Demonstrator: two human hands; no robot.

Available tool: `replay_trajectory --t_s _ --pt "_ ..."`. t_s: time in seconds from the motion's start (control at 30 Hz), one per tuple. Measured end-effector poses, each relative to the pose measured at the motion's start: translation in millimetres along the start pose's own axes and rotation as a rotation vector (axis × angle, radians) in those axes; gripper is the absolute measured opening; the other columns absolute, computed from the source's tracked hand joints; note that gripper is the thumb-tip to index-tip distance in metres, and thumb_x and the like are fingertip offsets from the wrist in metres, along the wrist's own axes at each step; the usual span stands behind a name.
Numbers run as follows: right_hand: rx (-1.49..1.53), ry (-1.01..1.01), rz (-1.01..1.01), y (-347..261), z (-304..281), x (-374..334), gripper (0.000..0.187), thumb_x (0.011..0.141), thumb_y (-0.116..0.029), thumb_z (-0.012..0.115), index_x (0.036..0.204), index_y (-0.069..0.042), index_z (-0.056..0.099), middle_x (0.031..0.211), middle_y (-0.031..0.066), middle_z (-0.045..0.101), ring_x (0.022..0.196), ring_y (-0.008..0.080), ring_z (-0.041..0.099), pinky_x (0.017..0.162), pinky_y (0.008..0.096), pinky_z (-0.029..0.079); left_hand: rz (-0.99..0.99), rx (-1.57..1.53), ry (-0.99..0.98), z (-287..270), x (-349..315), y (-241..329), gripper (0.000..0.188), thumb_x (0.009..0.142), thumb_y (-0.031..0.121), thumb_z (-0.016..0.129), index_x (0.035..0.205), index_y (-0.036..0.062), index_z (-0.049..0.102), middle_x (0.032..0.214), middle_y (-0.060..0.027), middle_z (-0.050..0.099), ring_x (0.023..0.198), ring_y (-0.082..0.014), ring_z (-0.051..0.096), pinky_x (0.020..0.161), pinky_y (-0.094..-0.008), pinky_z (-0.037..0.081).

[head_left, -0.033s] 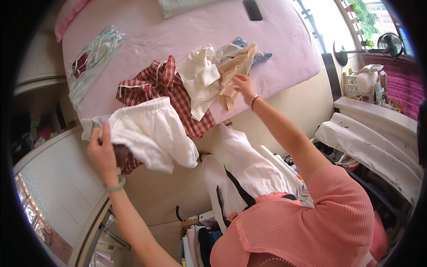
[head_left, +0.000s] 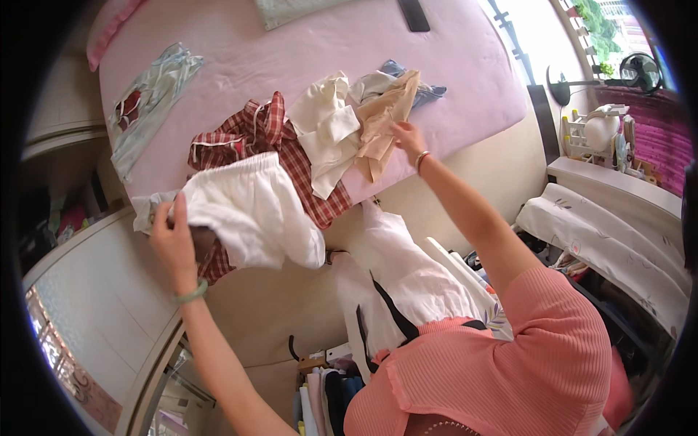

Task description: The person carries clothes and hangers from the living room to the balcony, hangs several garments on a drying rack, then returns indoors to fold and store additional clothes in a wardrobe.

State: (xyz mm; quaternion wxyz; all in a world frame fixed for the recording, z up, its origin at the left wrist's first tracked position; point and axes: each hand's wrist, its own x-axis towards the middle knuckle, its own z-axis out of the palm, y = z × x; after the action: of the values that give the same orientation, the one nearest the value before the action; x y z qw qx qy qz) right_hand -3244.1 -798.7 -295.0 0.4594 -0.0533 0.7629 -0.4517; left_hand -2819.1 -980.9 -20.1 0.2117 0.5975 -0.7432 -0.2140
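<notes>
White shorts (head_left: 254,207) with an elastic waistband lie over the near edge of the bed. My left hand (head_left: 173,231), a green bangle on its wrist, pinches their left end, where a greyish cloth (head_left: 149,209) also shows. Beneath them is a red plaid garment (head_left: 297,171). My right hand (head_left: 408,139), wearing a thin bracelet, hovers at the right edge of a peach garment (head_left: 382,127), its fingers loosely apart and seemingly holding nothing. Between the plaid and the peach lies a cream garment (head_left: 323,134); a blue garment (head_left: 429,94) pokes out behind the peach one.
The pink-sheeted bed (head_left: 240,62) fills the upper middle. A pale bluish garment (head_left: 156,102) lies at its left, a dark phone (head_left: 414,16) at the far side. A cabinet (head_left: 102,291) borders the left. A fan (head_left: 641,73) and a white rack (head_left: 578,138) stand at right.
My right hand has shifted slightly right, off the peach garment. My left hand has moved a little right and down, and the lower hem of the white shorts has risen slightly.
</notes>
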Motion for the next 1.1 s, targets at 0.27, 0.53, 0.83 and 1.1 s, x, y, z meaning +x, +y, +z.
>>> replay_trajectory --t_s 0.27,0.53,0.83,1.1 --pt "-0.467 0.208 -0.104 18 -23 86 0.037 0.079 -0.034 0.069 0.097 -0.001 0.068 0.084 0.0104 0.068 0.076 0.0161 0.062 0.068 0.0327 0.049 -0.184 -0.363 -0.382 118 2 21 0.032 0.096 0.022 0.06 0.124 0.0062 0.059 0.113 -0.0045 0.061 0.095 -0.0109 0.057 0.085 -0.0259 0.046" --pt "-0.524 -0.466 -1.124 -100 28 -120 0.021 0.063 -0.007 0.067 0.081 -0.007 0.058 0.094 0.0108 0.054 0.092 0.0331 0.052 0.084 0.0426 0.042 -0.723 -1.202 -0.622 145 -55 86 0.071 0.088 0.045 0.067 0.142 0.0092 0.037 0.133 -0.0072 0.051 0.121 -0.0186 0.049 0.097 -0.0356 0.045" --pt "-0.279 -0.848 -0.942 -131 56 -237 0.042 0.076 -0.012 0.074 0.112 -0.005 0.055 0.131 0.0126 0.047 0.122 0.0316 0.046 0.091 0.0401 0.048 -0.892 -1.635 -0.396 87 -102 101 0.063 0.096 0.057 0.042 0.143 0.0138 0.037 0.139 -0.0043 0.045 0.129 -0.022 0.043 0.107 -0.0418 0.036" --pt "-0.458 -0.939 -0.937 -177 83 -282 0.058 0.074 -0.026 0.079 0.119 -0.003 0.051 0.103 0.0109 0.06 0.104 0.029 0.055 0.089 0.038 0.049 -0.647 -1.586 -0.17 -18 -139 101 0.077 0.093 0.068 0.034 0.148 0.0144 0.027 0.146 -0.0057 0.038 0.134 -0.0257 0.037 0.109 -0.0471 0.033"
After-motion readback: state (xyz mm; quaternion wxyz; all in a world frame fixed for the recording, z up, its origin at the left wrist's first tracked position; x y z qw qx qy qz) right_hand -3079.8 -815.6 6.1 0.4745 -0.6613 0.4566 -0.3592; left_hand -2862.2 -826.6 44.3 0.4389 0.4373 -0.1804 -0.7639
